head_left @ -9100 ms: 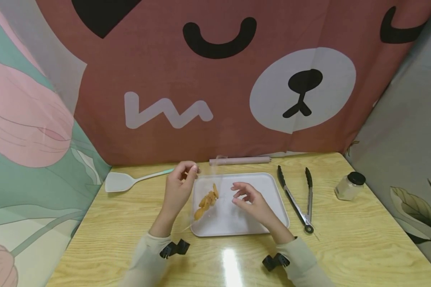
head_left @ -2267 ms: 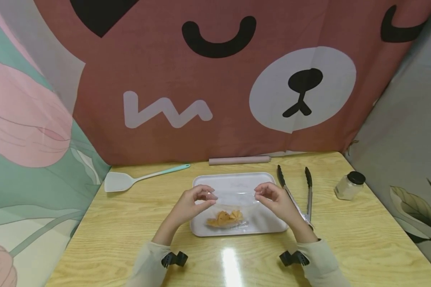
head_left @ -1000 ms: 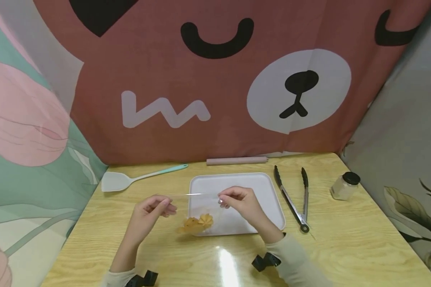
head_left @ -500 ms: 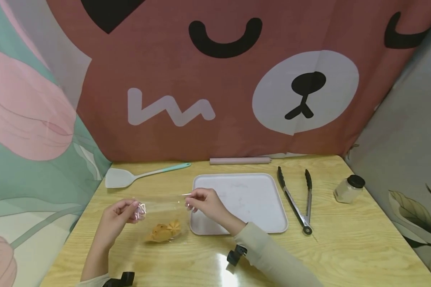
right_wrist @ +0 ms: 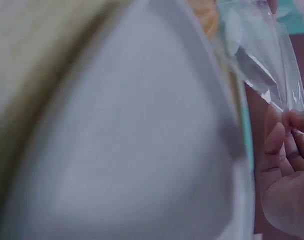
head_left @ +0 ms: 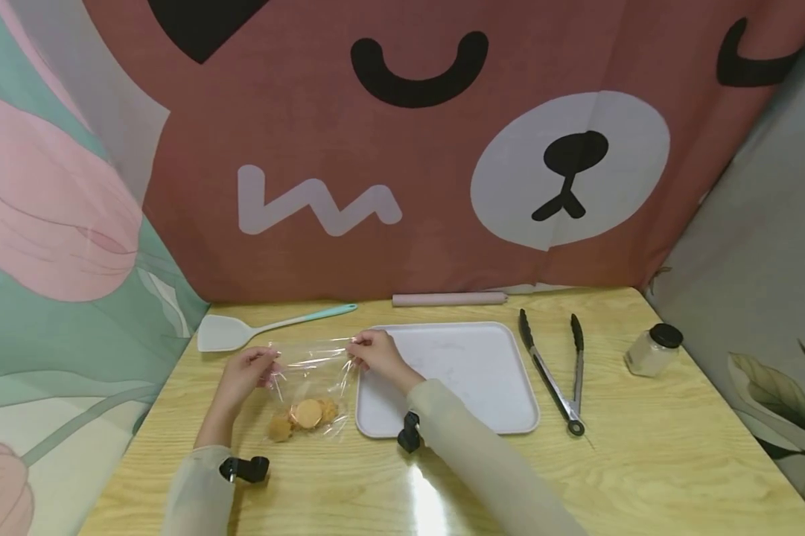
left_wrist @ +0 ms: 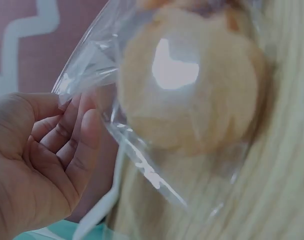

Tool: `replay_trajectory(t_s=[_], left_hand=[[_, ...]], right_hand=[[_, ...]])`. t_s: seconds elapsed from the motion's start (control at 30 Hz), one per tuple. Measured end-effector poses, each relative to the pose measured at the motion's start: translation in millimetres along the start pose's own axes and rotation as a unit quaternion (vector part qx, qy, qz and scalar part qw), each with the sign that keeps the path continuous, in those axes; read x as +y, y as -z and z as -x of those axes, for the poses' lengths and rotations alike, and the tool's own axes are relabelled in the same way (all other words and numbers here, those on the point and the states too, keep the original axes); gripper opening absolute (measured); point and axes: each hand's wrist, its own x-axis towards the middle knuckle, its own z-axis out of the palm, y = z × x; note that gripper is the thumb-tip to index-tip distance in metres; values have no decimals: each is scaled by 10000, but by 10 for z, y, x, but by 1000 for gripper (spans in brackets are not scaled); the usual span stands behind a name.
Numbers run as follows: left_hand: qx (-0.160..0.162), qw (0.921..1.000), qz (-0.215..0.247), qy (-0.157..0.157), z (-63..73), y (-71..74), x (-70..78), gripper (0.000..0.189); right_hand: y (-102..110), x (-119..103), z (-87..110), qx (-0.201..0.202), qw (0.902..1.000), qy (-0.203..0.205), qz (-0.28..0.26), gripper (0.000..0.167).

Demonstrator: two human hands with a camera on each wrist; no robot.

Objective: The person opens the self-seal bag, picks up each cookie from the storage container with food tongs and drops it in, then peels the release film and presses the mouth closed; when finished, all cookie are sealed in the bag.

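Note:
A clear plastic bag [head_left: 311,372] is stretched between both hands, left of the white tray [head_left: 465,380]. Several golden cookies [head_left: 309,414] lie in its lower part, over the wooden table. My left hand [head_left: 241,376] pinches the bag's upper left corner; in the left wrist view, thumb and fingers meet on the film beside a large round cookie [left_wrist: 217,100]. With thumb and fingertips, my right hand [head_left: 383,357] pinches the upper right corner near the tray's left edge. Through the right wrist camera, that hand [right_wrist: 292,187] grips the gathered film. Whether the bag's bottom touches the table is unclear.
Behind the left hand lies a white spatula [head_left: 224,333] with a mint handle. A pale pink rod [head_left: 449,299] rests at the back edge. Spread tongs [head_left: 551,383] lie right of the tray, and a black-lidded jar [head_left: 653,350] stands farther right.
Both hands have carried the bag of cookies leftward from over the tray to the table beside it. Within the last half second, the hands moved slightly farther back, and the cookies shifted inside the bag.

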Motion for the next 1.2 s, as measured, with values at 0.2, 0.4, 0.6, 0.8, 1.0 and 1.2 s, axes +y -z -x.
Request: replay_trajectory(t_s=[0.2,0.4,0.6,0.8,1.0,1.2], left_hand=[[-330,9994,-56,126,-308,-28,-169,36],[-574,9959,421,564,-528,-84,-304,32],[-413,9917,825,898,-633,-108,-370,33],[-473,9899,864,1024,-638,-63,-371,35],[-535,9916,845,822,-599,-17,-343,33],[-163,9997,23,170,-510,9,-253,46]], right_hand=[[9,94,-78,423,9981,-23,443,16],[7,99,-125,601,9956,-71,711,15],[9,83,-179,601,9965,-446,366,10],[68,105,-177,320,9973,-650,138,8],[210,87,-158,-38,9986,-534,59,12],[490,45,-124,-85,9968,-577,-545,18]])
